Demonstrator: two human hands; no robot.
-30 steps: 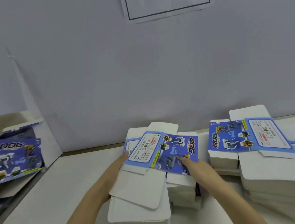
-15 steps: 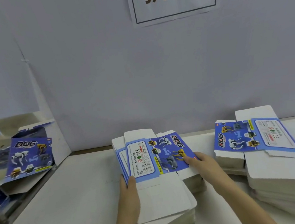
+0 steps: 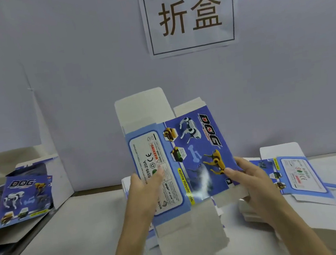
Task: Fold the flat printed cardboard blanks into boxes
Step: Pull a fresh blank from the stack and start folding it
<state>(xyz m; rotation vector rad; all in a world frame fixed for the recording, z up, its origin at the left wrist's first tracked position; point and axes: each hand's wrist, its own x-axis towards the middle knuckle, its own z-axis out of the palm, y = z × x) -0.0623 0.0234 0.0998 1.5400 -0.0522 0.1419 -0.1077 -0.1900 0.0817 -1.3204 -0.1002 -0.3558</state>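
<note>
Above the white tabletop [image 3: 70,234], pinching one flat blank [image 3: 187,156] by its side edges (left hand [image 3: 143,191] at the label panel, right hand [image 3: 252,180] at the dog picture), long axis upright.

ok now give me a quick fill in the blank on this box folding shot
1. The left hand and right hand pinch one printed blank whose big word reads ____.
2. The wall sign shows ____ large characters.
3. A folded box sits at the far ____ of the view.

Missing words: DOG; two; left
</note>
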